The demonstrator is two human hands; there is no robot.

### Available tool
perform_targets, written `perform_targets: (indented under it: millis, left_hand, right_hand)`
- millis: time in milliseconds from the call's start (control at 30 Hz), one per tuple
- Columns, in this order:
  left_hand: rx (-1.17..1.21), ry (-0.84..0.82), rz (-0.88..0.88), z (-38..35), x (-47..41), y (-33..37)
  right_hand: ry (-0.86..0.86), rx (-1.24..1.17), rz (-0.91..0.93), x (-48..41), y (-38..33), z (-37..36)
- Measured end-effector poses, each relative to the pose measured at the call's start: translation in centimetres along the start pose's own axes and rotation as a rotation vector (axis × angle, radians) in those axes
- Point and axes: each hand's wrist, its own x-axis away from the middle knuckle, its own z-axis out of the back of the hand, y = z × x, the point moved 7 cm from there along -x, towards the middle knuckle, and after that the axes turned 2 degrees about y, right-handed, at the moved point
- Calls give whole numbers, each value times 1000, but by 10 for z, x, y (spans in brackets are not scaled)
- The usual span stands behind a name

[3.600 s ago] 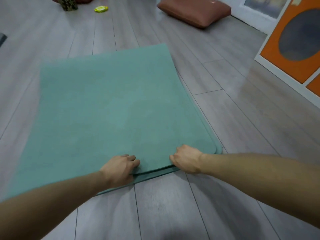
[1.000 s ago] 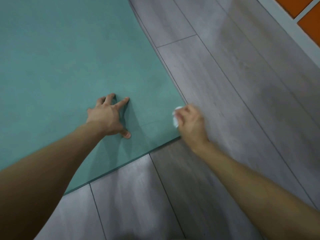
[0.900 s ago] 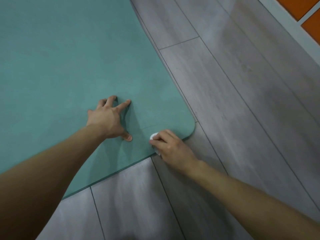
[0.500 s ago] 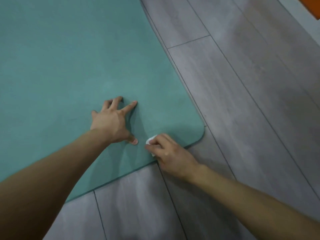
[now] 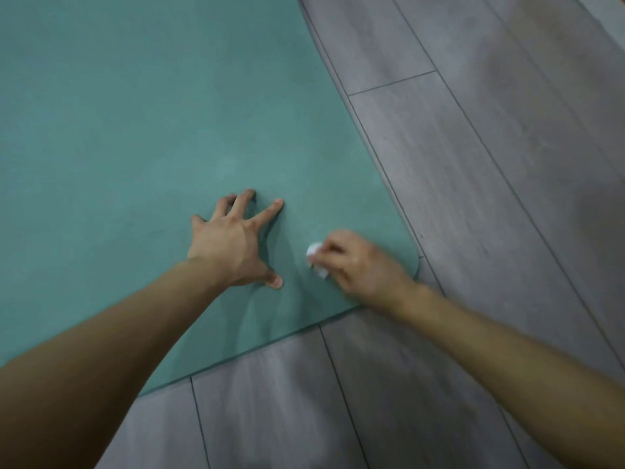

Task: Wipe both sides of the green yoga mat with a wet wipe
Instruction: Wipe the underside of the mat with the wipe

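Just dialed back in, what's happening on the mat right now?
A person is wiping the green yoga mat, which lies flat on the grey wood floor. The left hand presses down on the mat with fingers spread, steadying it. The right hand grips a crumpled white wet wipe and works it on the mat's surface near the near right corner; that hand is motion-blurred. Only the upward-facing side shows, so the underside's state cannot be told.

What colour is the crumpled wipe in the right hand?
White: the small crumpled wet wipe pinched by the right hand, seen in the head view.
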Motion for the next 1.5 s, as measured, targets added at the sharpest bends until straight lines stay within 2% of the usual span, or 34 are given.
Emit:
perform_targets:
  millis: [100, 167, 200, 267, 333, 400, 433, 533, 600, 633, 700, 767, 800, 833, 867, 967, 1033, 1067, 1133, 1200, 1233, 1267, 1300, 1333, 1433, 1500]
  left_hand:
    - [4, -3, 1, 3, 1, 1]
    - [9, -12, 3, 5, 1, 1]
    - [9, -13, 1, 5, 1, 2]
    - [4, -12, 4, 2, 0, 1]
    - [4, 0, 7, 0, -1, -1]
    - [4, 3, 5, -1, -1, -1]
    - [12, 1, 7, 0, -1, -1]
    - [29, 0, 9, 1, -1, -1]
    - [38, -8, 11, 3, -2, -1]
    - [40, -14, 13, 2, -1, -1]
    - [48, -10, 24, -1, -1, -2]
    - [69, 3, 29, -2, -1, -5]
    - [77, 13, 27, -2, 0, -6]
    - [94, 22, 30, -3, 4, -6]
    - [125, 35, 39, -5, 8, -7]
    - [217, 114, 77, -13, 32, -10]
    - [249, 176, 89, -24, 55, -17]
    - [269, 205, 103, -31, 66, -26]
    - [303, 242, 197, -46, 89, -50]
    - [323, 208, 333, -64, 107, -74]
    - [325, 164, 379, -76, 112, -82]
    - [321, 115, 400, -86, 113, -86]
    - [322, 72, 403, -96, 112, -86]
    - [330, 42, 401, -103, 111, -83]
    - [357, 3, 409, -113, 105, -79]
    - [364, -69, 409, -115, 105, -80]
  right_hand:
    - [222, 112, -403, -62, 112, 48]
    - [243, 142, -511, -76, 131, 53]
    - [232, 129, -507, -70, 115, 44]
    - [128, 23, -372, -34, 41, 15]
    - [-49, -79, -100, 15, -40, -15]
    - [-115, -50, 65, 29, -52, -13]
    - [-61, 9, 28, 17, -25, -3]
    - [213, 164, -383, -25, 93, 54]
    - [243, 177, -565, -31, 123, 67]
    - [230, 162, -596, -25, 111, 60]
    - [152, 67, -471, -4, 44, 27]
    - [-37, -55, -155, 31, -43, -17]
    - [-117, -51, -25, 46, -67, -30]
    - [-129, -32, 47, 48, -69, -28]
    - [-86, -6, 14, 42, -48, -17]
    - [205, 187, -349, 21, 54, 41]
    - [251, 212, -461, 18, 73, 49]
    - [229, 183, -457, 17, 56, 37]
    - [105, 68, -247, 15, -16, -2]
    - [-69, -7, 106, 24, -87, -39]
    - [-121, 1, 242, 21, -99, -46]
    - [-141, 19, 304, 8, -91, -45]
    - [-122, 53, 266, -13, -65, -38]
    - [-57, 97, 145, -36, -28, -25]
    - [170, 265, -365, -80, 92, 31]
    - [224, 295, -503, -85, 103, 34]
